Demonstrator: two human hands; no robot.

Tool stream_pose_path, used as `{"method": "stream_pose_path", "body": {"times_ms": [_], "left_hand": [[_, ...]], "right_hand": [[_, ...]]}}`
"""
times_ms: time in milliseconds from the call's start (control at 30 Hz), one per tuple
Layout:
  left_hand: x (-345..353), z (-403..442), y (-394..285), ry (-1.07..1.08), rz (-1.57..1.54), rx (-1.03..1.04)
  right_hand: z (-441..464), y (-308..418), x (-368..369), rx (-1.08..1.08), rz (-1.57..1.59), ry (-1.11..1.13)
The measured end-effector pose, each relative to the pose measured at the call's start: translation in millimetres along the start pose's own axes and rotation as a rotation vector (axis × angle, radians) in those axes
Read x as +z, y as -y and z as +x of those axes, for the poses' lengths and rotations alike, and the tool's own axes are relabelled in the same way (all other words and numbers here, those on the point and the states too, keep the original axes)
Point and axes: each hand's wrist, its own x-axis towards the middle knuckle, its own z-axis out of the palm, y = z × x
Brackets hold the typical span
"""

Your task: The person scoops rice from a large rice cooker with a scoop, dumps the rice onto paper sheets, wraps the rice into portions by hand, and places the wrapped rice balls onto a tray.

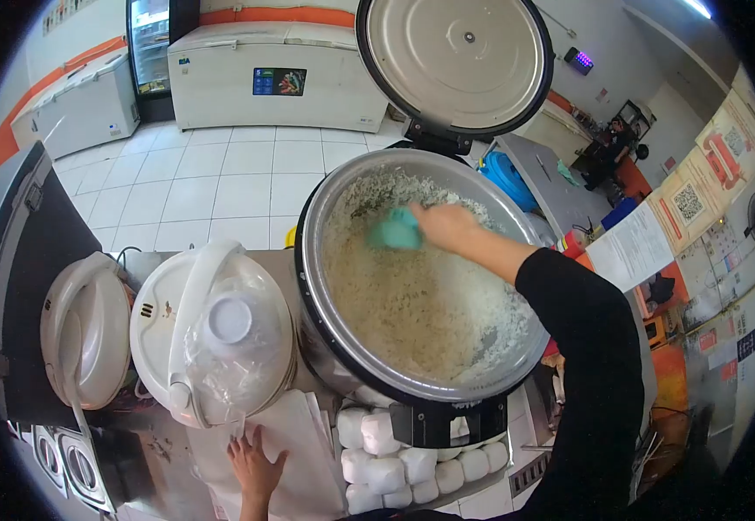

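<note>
A large rice cooker (310,326) stands with its round lid (456,65) raised at the back. Its pot holds cooked rice (412,313), with grains stuck up the inner wall. My right hand (447,227) is inside the pot, closed on a teal rice paddle (395,230) that is blurred by motion and lies against the rice toward the back. My left hand (256,464) rests with spread fingers on a stack of white paper sheets (295,443), holding nothing. Just beyond it is a white lidded rice cooker (160,334) with a plastic bag and white bowl (231,318) on top.
Several wrapped white rounded packs (386,473) sit below the big cooker's front. Another white cooker (91,347) and a dark open lid or panel (30,286) stand at the left. Chest freezers (264,78) line the back wall. A person (614,152) is far off at the right.
</note>
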Motion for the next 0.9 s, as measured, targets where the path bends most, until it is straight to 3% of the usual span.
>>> {"method": "stream_pose_path", "body": {"times_ms": [67, 167, 200, 233, 333, 500, 533, 600, 667, 733, 833, 900], "left_hand": [[-3.1, -0.6, 3.3, 0.086, 0.011, 0.009], [3.9, -3.8, 18.9, 0.228, 0.087, 0.065], [7.3, -5.7, 20.9, 0.291, 0.152, 0.109], [5.1, -5.1, 16.9, 0.287, 0.146, 0.112], [-2.8, -5.2, 10.9, 0.343, 0.12, 0.079], [5.4, -3.1, 15.4, 0.323, 0.044, 0.077], [6.6, -2.6, 16.4, 0.331, 0.055, 0.076], [7.6, -5.3, 19.2, 0.328, 0.006, 0.083], [7.6, -4.6, 19.8, 0.336, 0.014, 0.094], [4.1, -2.9, 16.0, 0.334, 0.017, 0.103], [-1.2, -3.1, 12.5, 0.358, -0.024, 0.038], [7.5, -5.7, 21.1, 0.302, -0.094, 0.094]], "right_hand": [[-13.5, 19.2, 3.3, -0.158, 0.021, 0.224], [-23.7, 27.9, 6.4, -0.11, 0.107, 0.306], [-27.5, 31.3, 6.5, -0.201, 0.142, 0.375], [-32.6, 38.3, 3.6, -0.292, 0.179, 0.443], [-78.1, 61.6, -4.3, -0.305, 0.248, 0.524], [-81.8, 45.1, 0.7, -0.496, 0.471, 0.737], [-75.3, 40.1, -4.5, -0.497, 0.486, 0.738], [-53.7, 27.2, -14.0, -0.234, 0.568, 1.027], [-17.7, 7.8, 31.8, -0.315, 0.546, 0.606], [-7.0, 11.9, 4.7, -0.09, 0.403, 0.199], [-4.7, 33.6, 4.0, -0.181, 0.268, 0.108], [-18.3, 37.1, 7.6, -0.177, 0.349, 0.173]]}}
